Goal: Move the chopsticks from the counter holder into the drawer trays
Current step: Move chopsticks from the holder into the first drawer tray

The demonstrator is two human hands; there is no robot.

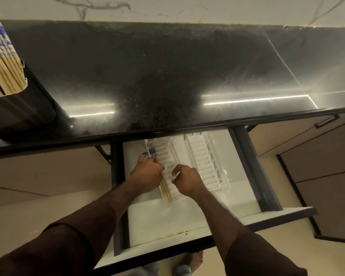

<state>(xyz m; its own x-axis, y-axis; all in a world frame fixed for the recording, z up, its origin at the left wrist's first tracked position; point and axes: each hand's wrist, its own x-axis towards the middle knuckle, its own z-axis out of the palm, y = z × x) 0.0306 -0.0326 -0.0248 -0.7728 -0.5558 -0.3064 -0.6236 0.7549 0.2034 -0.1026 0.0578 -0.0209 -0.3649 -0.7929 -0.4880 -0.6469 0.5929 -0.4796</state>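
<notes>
- both hands are down inside the open drawer (187, 220), close together but apart, one on each side of the near end of the left tray (166, 156).
- left hand (146, 173) has its fingers curled over a small bundle of chopsticks (166, 191) that lies along the left edge of that tray; the blue-patterned tops show just beyond its fingertips and the bare wooden tips stick out below its wrist, towards the drawer front.
- right hand (186, 179) sits just to the right of the chopsticks, fingers curled against the ribbed surface of the same tray near its near end; whether it pinches the tray or only presses on it cannot be told.
- a second white ribbed tray (205, 162) lies beside the first, to the right, in the drawer, partly under the table edge.
- on the dark table (167, 76), far to the left and well apart from both hands, a holder (20, 108) carries many more chopsticks in the holder (3, 64), wooden with blue and white tops.
- a closed cabinet door with a dark handle (326, 122) shows to the right of the drawer.
</notes>
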